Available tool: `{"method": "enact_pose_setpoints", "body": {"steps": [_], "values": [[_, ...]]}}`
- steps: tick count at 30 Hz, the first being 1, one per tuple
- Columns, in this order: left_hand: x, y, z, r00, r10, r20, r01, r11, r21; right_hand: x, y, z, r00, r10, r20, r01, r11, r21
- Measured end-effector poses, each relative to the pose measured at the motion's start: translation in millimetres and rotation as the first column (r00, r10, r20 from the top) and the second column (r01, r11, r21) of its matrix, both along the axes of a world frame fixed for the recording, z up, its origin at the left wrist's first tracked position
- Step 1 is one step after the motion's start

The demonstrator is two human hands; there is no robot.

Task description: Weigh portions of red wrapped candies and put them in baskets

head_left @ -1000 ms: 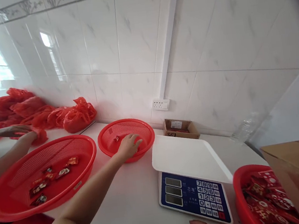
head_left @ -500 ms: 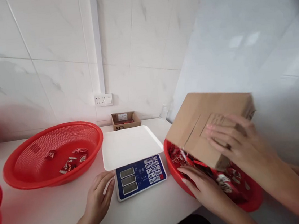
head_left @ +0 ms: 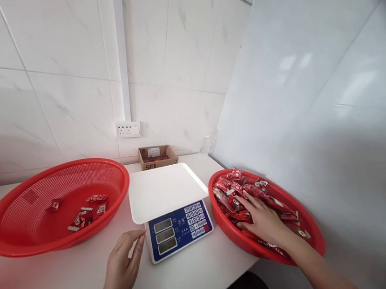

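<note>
My right hand (head_left: 264,220) lies palm down, fingers spread, on the heap of red packets (head_left: 235,190) in the red basket (head_left: 238,242) at the lower right of the frame. The fingertips point to the upper left and touch the wrappers; I cannot tell whether any packet is caught under the palm. The packets fill this basket almost to its rim, and the basket hangs partly over the counter's (head_left: 55,283) right edge, close to the white wall.

My left hand (head_left: 123,265) rests on the counter at the bottom centre, open, fingers loosely together and stretched out. Its fingertips are just beside the front left corner of the scale (head_left: 178,228). It holds nothing.

The scale stands between my two hands, with its blue keypad facing me and its white tray (head_left: 165,190) bare. It sits just beside the basket of packets.

Left of the scale is a wide red basket (head_left: 1,245) holding only a few packets (head_left: 85,216) on its floor. Behind the scale, against the tiled wall, sits a small cardboard box (head_left: 157,157), and a white socket (head_left: 128,129) is on the wall above it.
</note>
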State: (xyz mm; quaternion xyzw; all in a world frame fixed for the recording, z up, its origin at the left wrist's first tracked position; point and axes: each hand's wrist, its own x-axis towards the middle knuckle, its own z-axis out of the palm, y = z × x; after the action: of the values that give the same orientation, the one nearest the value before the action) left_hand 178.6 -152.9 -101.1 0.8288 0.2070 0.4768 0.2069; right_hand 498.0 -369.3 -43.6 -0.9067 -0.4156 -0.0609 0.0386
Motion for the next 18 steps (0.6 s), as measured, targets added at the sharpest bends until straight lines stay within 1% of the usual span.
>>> {"method": "enact_pose_setpoints", "body": {"steps": [2,4,6,8,11,13,14,15,16,18], "values": [[-0.2,-0.6,1.1,1.000,-0.005,-0.001,0.004,1.000,-0.003,8.8,2.3,-2.1,0.998,0.041,-0.037,-0.041,0.999,0.009],[-0.5,-1.3,1.5,1.000,-0.005,-0.005,0.005,1.000,-0.010,17.3,1.6,0.9,0.997,0.060,-0.042,-0.057,0.995,0.077],[-0.7,-1.8,1.0,1.000,-0.004,-0.010,0.004,1.000,-0.023,25.2,-1.2,9.4,0.999,0.016,-0.047,-0.008,0.988,0.155],[-0.8,-1.8,-0.4,1.000,-0.001,-0.014,0.000,0.999,-0.041,32.8,-4.4,21.4,0.996,-0.054,-0.067,0.069,0.966,0.249],[-0.9,-1.1,-2.9,1.000,0.000,-0.027,-0.002,0.998,-0.065,41.7,-7.3,40.7,0.986,-0.139,-0.094,0.165,0.903,0.396],[-1.1,-0.5,-3.9,1.000,0.005,-0.030,-0.007,0.997,-0.074,43.0,-8.4,50.8,0.978,-0.182,-0.098,0.207,0.874,0.439],[-1.2,-0.3,-4.0,0.999,0.008,-0.031,-0.010,0.997,-0.078,41.5,-9.2,54.3,0.979,-0.169,-0.113,0.201,0.878,0.435],[-1.3,-0.2,-3.9,0.999,0.010,-0.031,-0.012,0.996,-0.083,38.6,-10.4,56.3,0.982,-0.122,-0.142,0.170,0.897,0.408],[-1.4,-0.2,-3.6,0.999,0.009,-0.031,-0.012,0.996,-0.088,34.5,-12.2,56.9,0.981,-0.043,-0.190,0.110,0.928,0.357],[-1.5,-0.5,-2.9,0.999,0.002,-0.035,-0.005,0.995,-0.102,24.9,-17.2,53.8,0.941,0.120,-0.315,-0.057,0.978,0.201]]}}
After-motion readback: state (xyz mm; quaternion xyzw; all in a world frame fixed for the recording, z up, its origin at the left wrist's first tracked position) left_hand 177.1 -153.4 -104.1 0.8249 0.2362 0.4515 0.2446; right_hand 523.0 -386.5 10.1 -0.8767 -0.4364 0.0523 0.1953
